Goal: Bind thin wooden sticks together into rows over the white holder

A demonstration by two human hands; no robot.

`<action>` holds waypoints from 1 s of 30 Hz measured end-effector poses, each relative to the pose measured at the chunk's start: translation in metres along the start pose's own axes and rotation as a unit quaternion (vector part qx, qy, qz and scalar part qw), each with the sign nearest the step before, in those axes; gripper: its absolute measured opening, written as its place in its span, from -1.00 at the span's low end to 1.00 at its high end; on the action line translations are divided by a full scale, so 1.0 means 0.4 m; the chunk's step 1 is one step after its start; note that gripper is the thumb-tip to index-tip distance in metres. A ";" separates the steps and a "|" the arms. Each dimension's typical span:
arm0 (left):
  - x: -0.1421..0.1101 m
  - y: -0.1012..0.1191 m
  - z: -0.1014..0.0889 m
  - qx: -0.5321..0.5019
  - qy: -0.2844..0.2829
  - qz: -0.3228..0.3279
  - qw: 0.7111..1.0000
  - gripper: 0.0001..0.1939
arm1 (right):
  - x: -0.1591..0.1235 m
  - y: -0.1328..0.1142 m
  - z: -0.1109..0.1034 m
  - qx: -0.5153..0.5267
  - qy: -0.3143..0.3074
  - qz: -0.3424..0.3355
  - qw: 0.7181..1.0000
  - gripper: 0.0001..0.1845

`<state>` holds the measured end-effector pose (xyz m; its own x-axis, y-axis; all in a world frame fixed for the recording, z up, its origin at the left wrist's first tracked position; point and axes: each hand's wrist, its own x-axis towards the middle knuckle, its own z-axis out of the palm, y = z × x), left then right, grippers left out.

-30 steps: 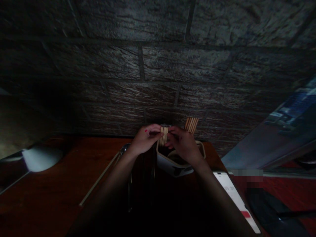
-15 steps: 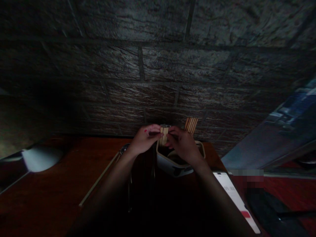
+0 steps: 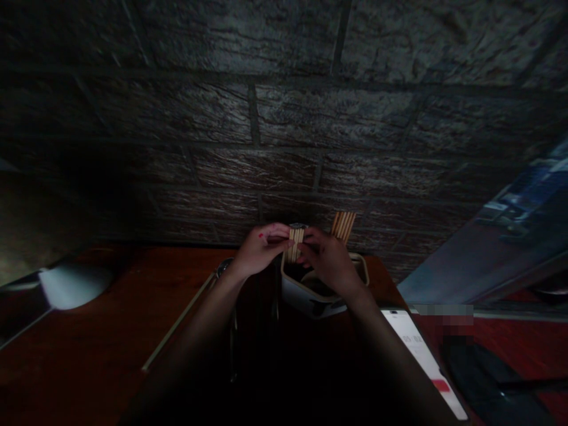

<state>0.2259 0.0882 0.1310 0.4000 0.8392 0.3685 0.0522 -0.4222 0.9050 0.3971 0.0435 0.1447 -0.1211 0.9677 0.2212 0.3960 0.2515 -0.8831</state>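
A bundle of pale chopsticks (image 3: pixel 293 249) stands upright between my hands, over the left side of a white container (image 3: pixel 298 299) with a tan rim. My left hand (image 3: pixel 262 248) closes on the bundle from the left, its thumb across the front. From the right, my right hand (image 3: pixel 329 255) pinches the same bundle near the top. Something shiny and dark shows just behind the tops; I cannot make out what it is. Browner chopsticks (image 3: pixel 344 226) lean in the container's back right, partly hidden by my right hand.
On the wooden table (image 3: pixel 133 307), a single chopstick (image 3: pixel 180 322) and a shiny metal ladle or spoon (image 3: pixel 224 267) lie left of my forearm. A lit phone (image 3: pixel 419 349) rests at the right edge. A white cup-like object (image 3: pixel 75 287) is far left. A stone-patterned wall (image 3: pixel 284 118) rises behind.
Both hands keep their grip on the chopsticks, with only a tiny shift. The container and the things on the table stay where they were.
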 end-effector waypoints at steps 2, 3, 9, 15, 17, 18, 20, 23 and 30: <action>0.001 0.000 -0.001 0.012 0.014 0.002 1.000 -0.83 | 0.000 -0.001 0.000 0.000 0.003 0.003 1.000 -0.80; 0.000 0.001 -0.001 0.013 0.018 0.002 1.000 -0.83 | -0.001 0.000 0.000 0.000 0.006 0.003 1.000 -0.80; -0.002 -0.004 -0.001 0.008 0.009 -0.011 1.000 -0.83 | 0.000 0.005 -0.001 -0.004 0.001 -0.002 1.000 -0.82; -0.001 -0.005 0.005 0.006 0.021 0.000 1.000 -0.82 | -0.004 -0.002 -0.006 -0.007 0.011 -0.006 1.000 -0.82; -0.001 -0.006 0.006 -0.002 0.026 0.001 1.000 -0.81 | -0.005 -0.004 -0.007 -0.012 0.016 -0.009 1.000 -0.80; -0.001 -0.007 0.006 -0.005 0.028 0.000 1.000 -0.80 | -0.005 -0.005 -0.006 -0.015 0.017 -0.010 1.000 -0.80; -0.001 -0.007 0.005 -0.006 0.027 0.000 1.000 -0.79 | -0.004 -0.002 -0.004 -0.019 0.018 -0.011 1.000 -0.79; -0.001 -0.006 0.003 0.002 0.018 0.006 1.000 -0.83 | -0.001 0.005 0.000 -0.029 0.019 -0.016 0.999 -0.82; 0.000 -0.003 -0.005 0.018 -0.007 0.002 1.000 -0.87 | 0.001 0.013 0.004 -0.030 0.013 -0.031 0.999 -0.87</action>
<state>0.2241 0.0893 0.1305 0.4124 0.8327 0.3695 0.0837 -0.4385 0.8948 0.3975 0.0450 0.1397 -0.1238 0.9500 0.2867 0.4427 0.3115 -0.8408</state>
